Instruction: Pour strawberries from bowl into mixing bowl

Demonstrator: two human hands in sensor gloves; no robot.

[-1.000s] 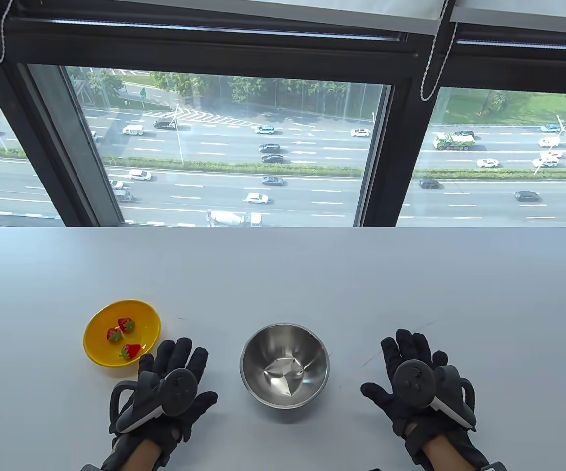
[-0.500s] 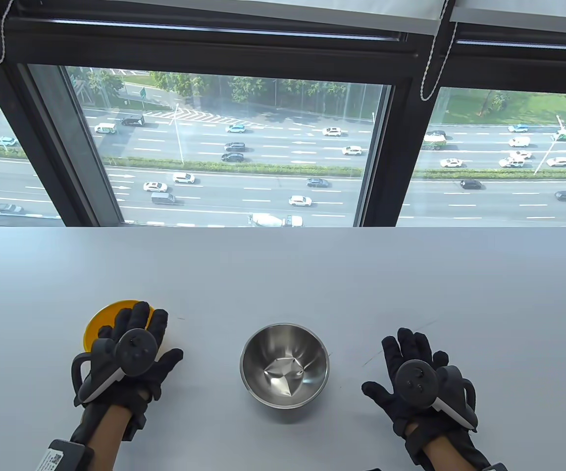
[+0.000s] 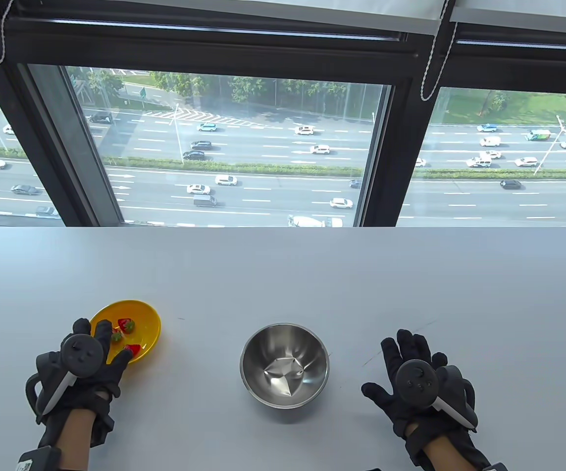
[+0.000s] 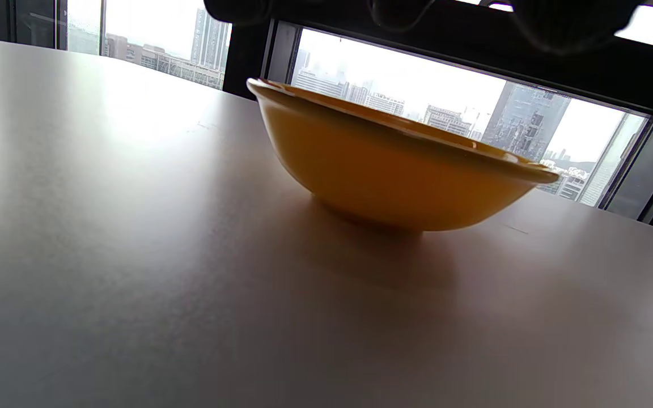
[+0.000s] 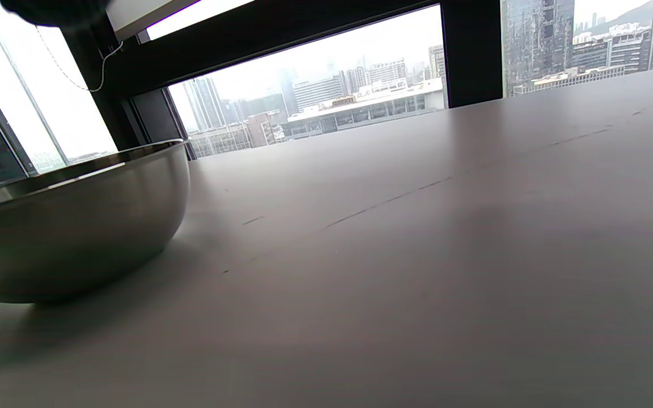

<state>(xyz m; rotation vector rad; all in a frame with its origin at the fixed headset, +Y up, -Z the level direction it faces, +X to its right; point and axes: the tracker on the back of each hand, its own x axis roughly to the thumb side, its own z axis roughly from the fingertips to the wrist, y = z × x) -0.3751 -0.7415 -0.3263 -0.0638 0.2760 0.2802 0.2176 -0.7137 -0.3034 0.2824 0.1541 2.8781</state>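
Step in hand: reach and grasp, judged from the layout. Pour not yet begun. The yellow bowl [image 3: 136, 321] stands flat on the desk [image 3: 283, 274], to the left of the mixing bowl [image 3: 284, 364] and well apart from it.

Left hand [image 3: 84, 365] is at the yellow bowl's near-left rim, its fingers [image 3: 102, 329] reaching over the edge. In the left wrist view the fingertips hang above the rim with a gap showing, so no grip is confirmed; whether the fingers are apart or closing cannot be told. Right hand [image 3: 418, 380] lies flat on the desk to the right of the mixing bowl, fingers spread, holding nothing.

Next move likely calls for a firm pinch on the rim, a lift, carry rightward over the mixing bowl, then a tilt.

Strawberries [image 3: 126, 325]: three seen in the yellow bowl, red with green tops, loose, one partly hidden by the left hand. Mixing bowl: polished steel, upright, nothing visible inside.
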